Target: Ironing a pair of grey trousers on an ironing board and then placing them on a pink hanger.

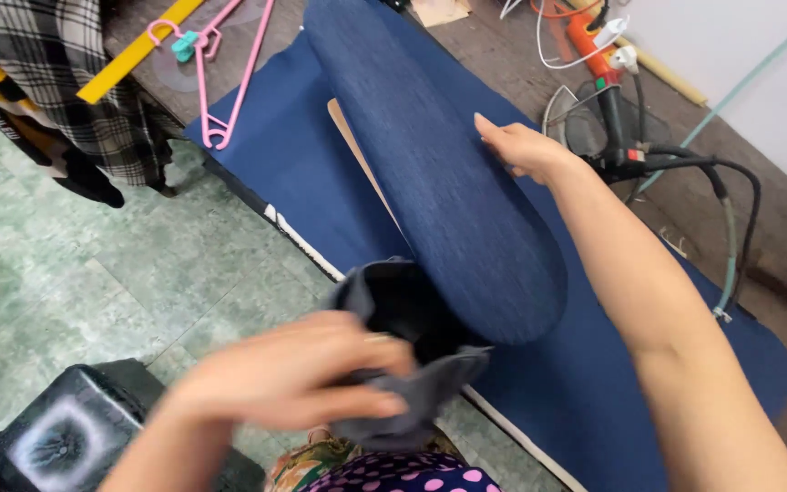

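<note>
— Left hand (293, 378) grips the dark grey cloth garment (412, 364) at the long blue padded sleeve board's (448, 173) rounded tip?
— Yes; right hand (521, 146), open flat, steadies the board's far edge. Best pull evenly.

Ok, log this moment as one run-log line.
left hand: grips dark grey cloth at board tip | right hand: flat on blue sleeve board | pink hangers: far edge

A blue-covered table (302, 173) carries a padded sleeve board (448, 182) and pink hangers (220, 82).
</note>
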